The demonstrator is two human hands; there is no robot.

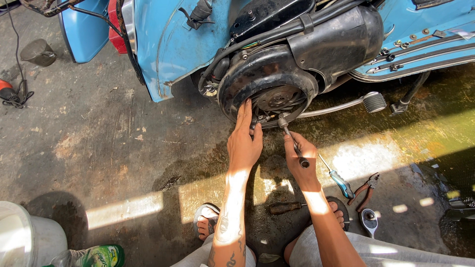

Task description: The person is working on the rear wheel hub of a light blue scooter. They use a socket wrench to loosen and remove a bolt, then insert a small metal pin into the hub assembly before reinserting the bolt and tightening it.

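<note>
Head view is looking down on a stained concrete floor point(99, 148) where a person is sitting in front of a light blue scooter point(163, 44) lying tipped on its side, sunlight falling in bands across the ground. Going from the left, a white bucket point(24, 237) and a green plastic bottle point(94, 256) are standing at the lower edge, and a dark funnel-like cup point(38, 52) is resting near the top corner. At the middle, the left hand point(244, 141) is lying flat and open, fingers stretched against the rim of the black engine cover point(267, 81), seemingly steadying the part while the other hand is working. Just beside it, the right hand point(301, 160) is closing around the handle of a socket wrench point(292, 138), whose head is reaching into the opening of the cover, set at an angle that appears to suit turning a bolt there. Further right, a blue-handled screwdriver point(339, 179), red-handled pliers point(364, 190) and a ratchet head point(369, 220) are lying within easy reach, with a dark-handled screwdriver point(284, 207) between the feet.
</note>
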